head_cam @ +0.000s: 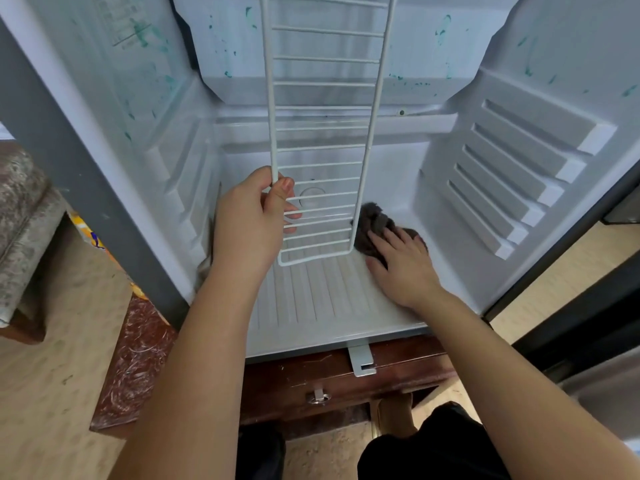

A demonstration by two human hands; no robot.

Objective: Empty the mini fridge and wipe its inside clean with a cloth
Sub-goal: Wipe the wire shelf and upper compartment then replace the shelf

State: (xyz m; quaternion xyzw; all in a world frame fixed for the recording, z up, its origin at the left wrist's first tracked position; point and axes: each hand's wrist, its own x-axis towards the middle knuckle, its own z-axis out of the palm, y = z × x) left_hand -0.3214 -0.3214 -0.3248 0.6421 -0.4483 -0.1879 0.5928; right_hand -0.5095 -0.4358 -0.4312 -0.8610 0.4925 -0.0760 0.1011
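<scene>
Mini fridge (194,140) looks emptied: no food or bottles in view inside, so that part's prob. done. Wiping is only partway. The left wall has green smears (140,32) not yet cleaned off. Left hand (247,220) grips the wire shelf (325,84) by its left rail near the bottom corner, thumb on front and fingers curled behind, w/ the shelf tipped up on end and its lower edge on the fridge floor (322,299). The floor's ribbed part looks fairly clean. Right of the shelf, the dark cloth (375,220) lies bunched on the floor toward the back-right corner, w/ the right hand (403,268) on it, fingers straight and a bit spread, pressing down. More green spots (443,26) on the back wall and upper right wall. Left to do, I'd say: walls, back, rails, and the shelf itself.
</scene>
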